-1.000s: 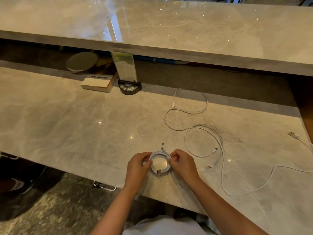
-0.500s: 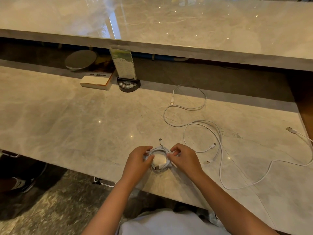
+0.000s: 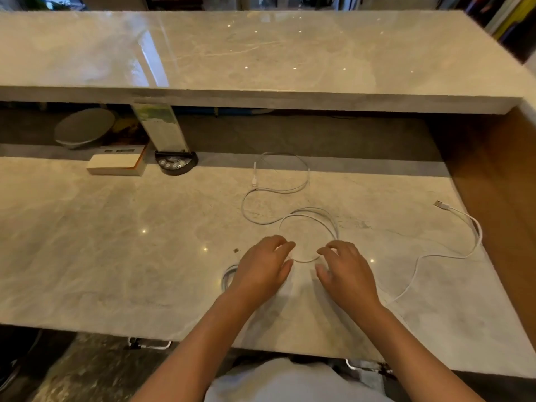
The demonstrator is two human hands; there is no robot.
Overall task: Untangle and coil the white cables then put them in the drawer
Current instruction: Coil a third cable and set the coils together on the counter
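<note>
Lying between both hands' fingers (image 3: pixel 282 244), apparently pinched: white cable (image 3: pixel 304 260).

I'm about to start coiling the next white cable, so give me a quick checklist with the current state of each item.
1. First white coiled cable set down on the grey marble counter: ok.
2. Left hand free of the coil: ok.
3. Right hand on the loose white cables: ok.
4. Loose cables untangled: not ok, strands cross.
5. White USB plug clear of the counter edge: ok.
6. Drawer open: cannot tell, not in view.
</note>
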